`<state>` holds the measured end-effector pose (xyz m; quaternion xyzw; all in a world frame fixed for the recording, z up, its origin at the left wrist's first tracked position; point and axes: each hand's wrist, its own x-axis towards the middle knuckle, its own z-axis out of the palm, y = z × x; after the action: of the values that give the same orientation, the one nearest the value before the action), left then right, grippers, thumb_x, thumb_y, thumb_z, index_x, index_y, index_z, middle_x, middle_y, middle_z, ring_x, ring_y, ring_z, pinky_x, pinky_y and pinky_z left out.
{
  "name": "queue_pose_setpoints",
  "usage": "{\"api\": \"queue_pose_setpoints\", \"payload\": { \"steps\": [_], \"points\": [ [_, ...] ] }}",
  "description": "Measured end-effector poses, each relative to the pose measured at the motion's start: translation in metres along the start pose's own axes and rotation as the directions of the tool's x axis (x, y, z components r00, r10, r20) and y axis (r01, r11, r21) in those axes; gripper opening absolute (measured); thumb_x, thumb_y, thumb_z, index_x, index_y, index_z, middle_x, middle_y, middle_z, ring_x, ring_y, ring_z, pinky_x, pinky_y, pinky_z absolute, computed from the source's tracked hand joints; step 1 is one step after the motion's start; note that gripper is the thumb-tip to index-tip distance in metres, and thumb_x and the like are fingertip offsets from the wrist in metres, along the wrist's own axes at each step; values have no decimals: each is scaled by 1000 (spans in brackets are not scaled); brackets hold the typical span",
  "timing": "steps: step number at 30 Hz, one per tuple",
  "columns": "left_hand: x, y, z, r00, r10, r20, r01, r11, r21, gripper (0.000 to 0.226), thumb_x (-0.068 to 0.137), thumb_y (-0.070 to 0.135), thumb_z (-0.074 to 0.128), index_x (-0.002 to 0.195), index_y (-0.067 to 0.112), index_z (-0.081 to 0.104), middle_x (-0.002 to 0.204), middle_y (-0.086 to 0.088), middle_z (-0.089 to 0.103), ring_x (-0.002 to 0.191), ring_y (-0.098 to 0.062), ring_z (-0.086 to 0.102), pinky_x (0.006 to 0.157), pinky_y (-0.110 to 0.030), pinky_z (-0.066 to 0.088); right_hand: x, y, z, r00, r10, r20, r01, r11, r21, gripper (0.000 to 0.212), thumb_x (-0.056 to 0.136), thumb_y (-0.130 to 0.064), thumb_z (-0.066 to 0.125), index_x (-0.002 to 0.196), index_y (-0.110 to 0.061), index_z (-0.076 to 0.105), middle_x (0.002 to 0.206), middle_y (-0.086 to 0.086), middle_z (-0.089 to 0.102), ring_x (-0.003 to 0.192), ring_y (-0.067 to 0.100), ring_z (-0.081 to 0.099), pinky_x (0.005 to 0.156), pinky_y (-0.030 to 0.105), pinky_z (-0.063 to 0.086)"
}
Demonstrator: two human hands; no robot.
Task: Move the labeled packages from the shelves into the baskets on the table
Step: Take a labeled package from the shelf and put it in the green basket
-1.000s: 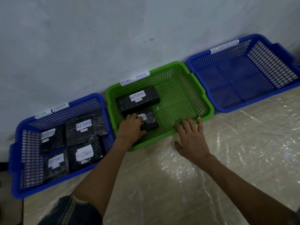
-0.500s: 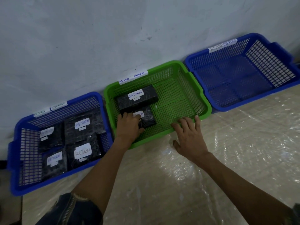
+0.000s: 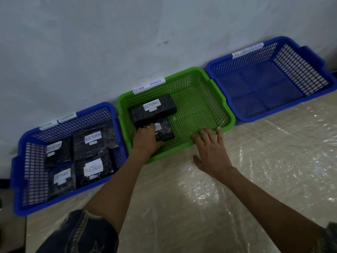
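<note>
The middle basket (image 3: 226, 114) is green, flanked by two blue baskets (image 3: 18, 179) (image 3: 310, 57). Black packages (image 3: 154, 109) carry white labels (image 3: 151, 105) lettered in blue.

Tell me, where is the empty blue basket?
In the head view, the empty blue basket sits far right against the wall, beside the green basket.

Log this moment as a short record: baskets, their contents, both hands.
left basket: blue, four black packages labeled RETURN inside
middle basket: green, two black packages inside
larger package, toward the back wall, labeled RETURN
smaller package, near the front, label partly hidden
right basket: blue, nothing visible inside
left hand, inside the green basket, fingers on the smaller package
right hand, flat, open, fingers over the green basket's front rim
surface: table covered in clear plastic sheet
</note>
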<state>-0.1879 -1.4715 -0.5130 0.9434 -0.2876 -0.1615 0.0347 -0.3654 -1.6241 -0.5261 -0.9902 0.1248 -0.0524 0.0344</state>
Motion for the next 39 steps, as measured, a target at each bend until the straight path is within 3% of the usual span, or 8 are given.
{"api": "queue_pose_setpoints", "payload": {
  "steps": [6, 11, 14, 19, 28, 32, 36, 39],
  "points": [
    [-20, 9, -9, 989, 61, -134, -76, 991, -110, 57, 81, 40, 68, 124, 7, 50, 113, -19, 57, 102, -37, 56, 84, -43, 48, -5, 2, -17, 997, -42, 65, 45, 998, -45, 83, 63, -45, 76, 134, -15, 45, 142, 20, 42, 138, 37, 30, 110, 63, 18],
    [-68, 16, -23, 962, 32, -270, -91, 973, -210, 65, 86, 37, 65, 138, 8, 42, 145, -20, 40, 135, -35, 35, 108, -46, 32, -20, -6, -43, 994, -103, 26, 103, 995, -13, 83, 68, -43, 74, 138, -14, 40, 147, 19, 35, 141, 34, 25, 111, 61, 12],
    [-112, 21, -32, 942, 8, -337, -84, 974, -211, 69, 87, 39, 64, 143, 12, 36, 151, -13, 33, 140, -29, 27, 114, -44, 25, -36, -15, -64, 989, -149, 1, 149, 989, -2, 84, 71, -44, 71, 141, -14, 37, 151, 18, 30, 143, 33, 21, 112, 59, 8],
    [-200, 21, -49, 892, -43, -451, -94, 956, -277, 71, 80, 36, 71, 140, 9, 43, 146, -14, 41, 137, -29, 35, 111, -42, 27, -71, -40, -99, 971, -233, -58, 234, 972, 0, 83, 68, -43, 75, 137, -11, 43, 144, 19, 42, 137, 34, 35, 109, 61, 19],
    [-346, -22, -60, 838, -139, -528, -11, 962, -271, 78, 83, 43, 67, 147, 18, 30, 156, -5, 24, 143, -21, 20, 114, -34, 19, -126, -128, -136, 901, -413, -130, 414, 910, -20, 81, 62, -45, 77, 130, -10, 49, 133, 18, 53, 125, 33, 50, 104, 63, 26],
    [-411, -54, -58, 811, -173, -559, 3, 957, -291, 79, 81, 47, 68, 146, 17, 33, 155, -6, 27, 142, -21, 24, 114, -42, 26, -161, -178, -150, 876, -461, -140, 468, 883, 22, 78, 71, -44, 71, 136, -13, 41, 139, 14, 47, 132, 30, 42, 110, 60, 17],
    [-490, -91, -49, 769, -189, -611, -13, 951, -310, 82, 76, 60, 53, 142, 13, 40, 150, -8, 35, 139, -24, 30, 112, -44, 30, -206, -235, -164, 860, -490, -145, 498, 867, 20, 76, 73, -44, 68, 138, -15, 40, 140, 13, 46, 134, 30, 40, 112, 56, 14],
    [-554, -125, -38, 752, -205, -627, 4, 952, -307, 76, 81, 50, 65, 142, 14, 39, 151, -7, 33, 140, -22, 26, 113, -38, 24, -247, -283, -174, 843, -505, -184, 517, 856, 23, 73, 79, -44, 64, 141, -18, 36, 145, 11, 39, 138, 27, 32, 115, 52, 8]
  ]
}}
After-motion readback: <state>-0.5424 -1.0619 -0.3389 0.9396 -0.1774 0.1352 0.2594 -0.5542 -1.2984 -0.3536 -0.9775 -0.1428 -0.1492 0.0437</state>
